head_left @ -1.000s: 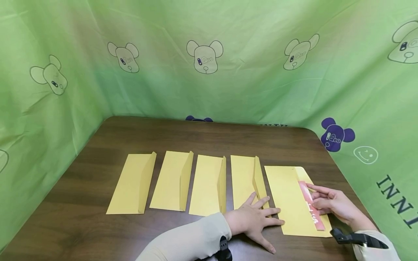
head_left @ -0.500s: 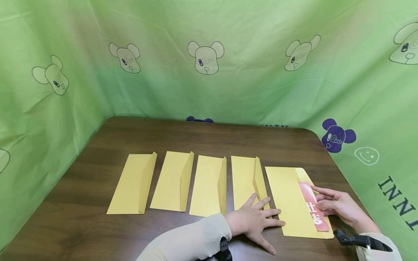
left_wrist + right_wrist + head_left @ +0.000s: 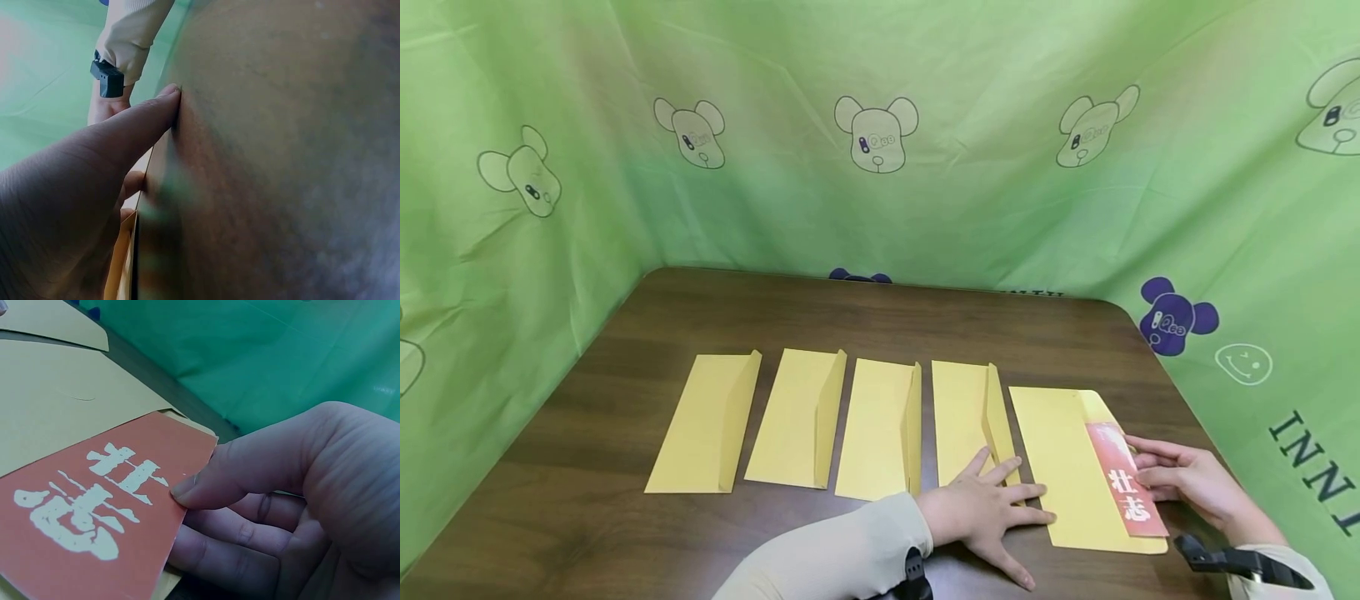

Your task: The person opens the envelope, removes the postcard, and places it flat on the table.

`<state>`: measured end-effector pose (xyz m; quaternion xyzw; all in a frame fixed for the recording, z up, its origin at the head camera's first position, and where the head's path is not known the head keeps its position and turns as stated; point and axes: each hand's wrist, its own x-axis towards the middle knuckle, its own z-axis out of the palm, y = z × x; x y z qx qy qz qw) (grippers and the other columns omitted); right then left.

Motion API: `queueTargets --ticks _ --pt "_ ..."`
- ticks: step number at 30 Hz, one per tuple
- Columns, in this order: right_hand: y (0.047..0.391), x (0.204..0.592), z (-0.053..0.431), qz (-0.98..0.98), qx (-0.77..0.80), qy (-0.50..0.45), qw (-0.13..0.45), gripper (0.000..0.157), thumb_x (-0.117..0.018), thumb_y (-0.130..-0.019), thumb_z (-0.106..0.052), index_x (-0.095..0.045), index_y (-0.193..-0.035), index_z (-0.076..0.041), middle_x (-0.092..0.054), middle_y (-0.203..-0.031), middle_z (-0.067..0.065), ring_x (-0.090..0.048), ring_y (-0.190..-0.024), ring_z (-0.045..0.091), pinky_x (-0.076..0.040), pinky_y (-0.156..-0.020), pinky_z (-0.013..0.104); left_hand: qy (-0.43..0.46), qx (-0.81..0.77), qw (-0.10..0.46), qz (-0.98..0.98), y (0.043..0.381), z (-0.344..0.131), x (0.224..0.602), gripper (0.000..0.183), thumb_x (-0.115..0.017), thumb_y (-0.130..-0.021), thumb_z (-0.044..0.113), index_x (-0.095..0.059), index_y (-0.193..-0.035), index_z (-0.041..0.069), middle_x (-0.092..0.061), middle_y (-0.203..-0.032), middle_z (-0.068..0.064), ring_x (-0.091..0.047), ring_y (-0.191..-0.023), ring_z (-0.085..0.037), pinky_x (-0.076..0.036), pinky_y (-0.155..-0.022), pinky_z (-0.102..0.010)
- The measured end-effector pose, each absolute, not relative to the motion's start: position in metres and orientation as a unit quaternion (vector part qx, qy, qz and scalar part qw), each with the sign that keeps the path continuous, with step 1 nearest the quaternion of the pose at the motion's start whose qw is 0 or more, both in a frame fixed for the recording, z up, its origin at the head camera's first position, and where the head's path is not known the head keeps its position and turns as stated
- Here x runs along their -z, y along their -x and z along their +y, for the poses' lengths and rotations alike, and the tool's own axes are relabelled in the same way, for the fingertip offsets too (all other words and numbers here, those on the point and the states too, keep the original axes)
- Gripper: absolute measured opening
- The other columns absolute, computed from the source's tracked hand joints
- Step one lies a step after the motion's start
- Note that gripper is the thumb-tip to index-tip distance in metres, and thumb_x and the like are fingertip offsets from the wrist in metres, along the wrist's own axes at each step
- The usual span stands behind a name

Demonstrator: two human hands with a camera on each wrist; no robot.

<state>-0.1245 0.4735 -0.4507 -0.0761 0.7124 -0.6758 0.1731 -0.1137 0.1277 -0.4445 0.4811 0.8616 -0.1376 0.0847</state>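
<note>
My right hand (image 3: 1187, 483) pinches the right edge of a red card (image 3: 1120, 471) printed with white characters, thumb on top and fingers beneath. In the right wrist view the card (image 3: 144, 469) sticks partway out of the open side of a yellow envelope (image 3: 1060, 467); its other part is hidden inside. The envelope lies flat at the table's right with its flap unfolded. My left hand (image 3: 988, 508) is spread flat, its fingertips on that envelope's left edge and over the lower end of the neighbouring envelope (image 3: 958, 408). In the left wrist view my thumb (image 3: 144, 125) is stretched out along the table.
Three more yellow envelopes lie in a row to the left: one far left (image 3: 692, 425), a second (image 3: 790, 417) and a third (image 3: 872, 425), flaps folded partly up. The brown wooden table (image 3: 587, 517) ends at a green printed curtain (image 3: 880, 217) behind and at both sides.
My right hand has moved right, and the red card has slid further out of the envelope, so its white characters now show. My left hand has stayed in place.
</note>
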Motion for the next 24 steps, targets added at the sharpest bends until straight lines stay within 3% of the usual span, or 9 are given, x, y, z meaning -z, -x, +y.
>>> queueTargets --ticks 7,24 --pt "0.123 0.451 0.478 0.715 0.674 0.065 0.173 0.064 -0.047 -0.096 0.015 -0.073 -0.115 -0.04 -0.073 -0.094 -0.004 -0.071 -0.082 0.011 -0.059 -0.069 0.03 -0.479 0.138 0.081 0.863 0.113 0.127 0.445 0.084 -0.031 -0.076 0.094 -0.006 -0.15 0.062 -0.001 -0.16 0.031 0.005 -0.151 -0.012 -0.003 -0.119 -0.047" --pt "0.121 0.454 0.489 0.68 0.701 0.127 0.174 0.066 -0.041 -0.097 0.017 -0.067 -0.128 -0.035 -0.074 -0.098 0.003 -0.072 -0.09 0.014 -0.058 -0.075 0.031 -0.479 0.137 0.088 0.863 0.113 0.128 0.445 0.084 -0.031 -0.076 0.094 -0.005 -0.15 0.062 0.001 -0.16 0.032 0.007 -0.151 -0.012 -0.001 -0.119 -0.047"
